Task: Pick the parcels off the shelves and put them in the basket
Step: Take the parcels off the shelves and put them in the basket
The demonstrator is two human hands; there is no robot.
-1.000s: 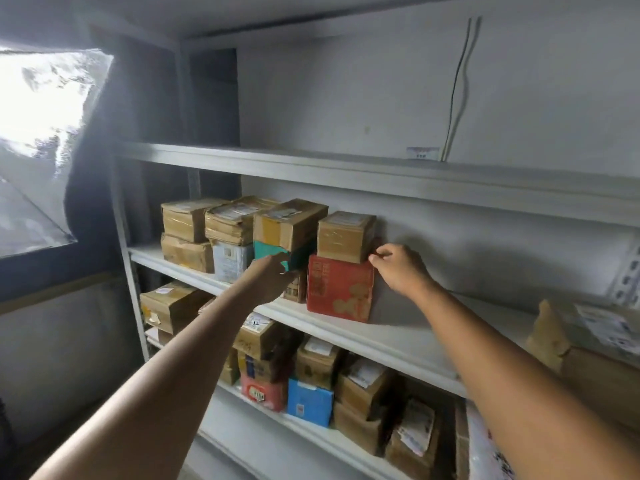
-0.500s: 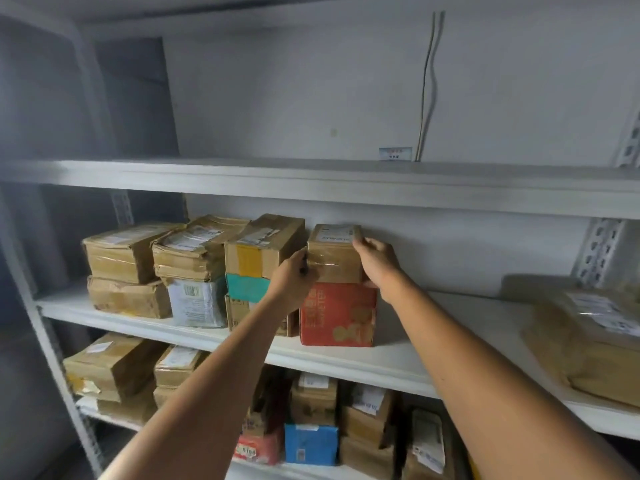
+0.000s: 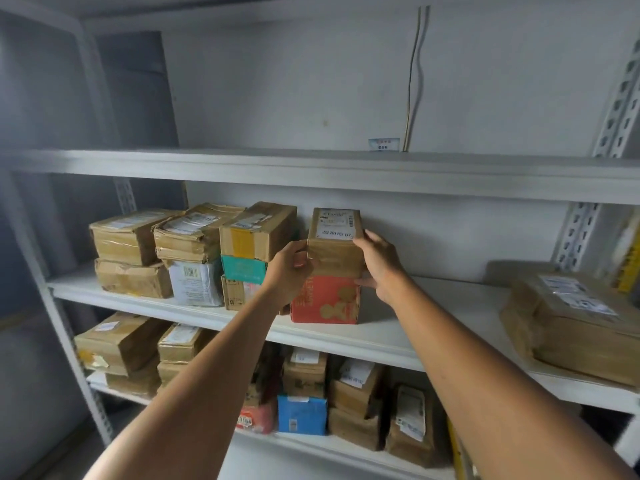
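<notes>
Both hands had closed in from where they reached a second earlier, and the view had swung round to face the rack more squarely. The left hand (image 3: 289,271) and the right hand (image 3: 381,268) clamped a taped brown parcel (image 3: 335,251) from either side, fingers curled round its flanks and the right thumb low near its bottom edge. The parcel sat on top of a red box (image 3: 325,303) on the middle shelf (image 3: 398,341); whether it had cleared the red box or rested on it could not be told. Its labelled face pointed up and a narrow taped end faced the person, so its long axis seemed to run back toward the wall, though foreshortening left that uncertain. The main risk looked to be the glossy tape: a squeeze from the sides alone might let the parcel slide down through the palms as it came off the shelf. Pulling it forward without lifting could drag the red box toward the shelf edge. The left hand was just beside a brown box (image 3: 256,230) stacked on a teal box (image 3: 242,268), and a careless swing could nudge that stack. The basket was not in view.
</notes>
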